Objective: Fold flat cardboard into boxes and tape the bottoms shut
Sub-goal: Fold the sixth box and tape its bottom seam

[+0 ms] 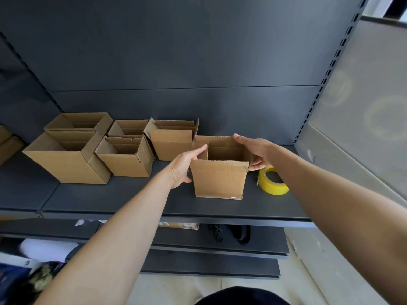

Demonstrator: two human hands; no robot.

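Six open-topped boxes stand on the dark shelf. The box I am working sits upright on it near the middle, toward the front edge, with its top flaps raised. My left grip lies flat against the box's 9 o'clock wall. Its fingers are straight along the flap there and its thumb is low by the front corner. My right grip has the 3 o'clock wall. The fingers reach over the flap toward the back corner and the thumb sits beneath at the front corner, so the cardboard is pinched between them.

The other boxes, five of them, stand in two rows from 9 to 10 o'clock of it, the biggest farthest out. The nearest is just beside the back flap at 10 o'clock; I cannot tell whether they touch.

The yellow tape lies on the shelf just beside the box at 3 o'clock, partly hidden by my right forearm.
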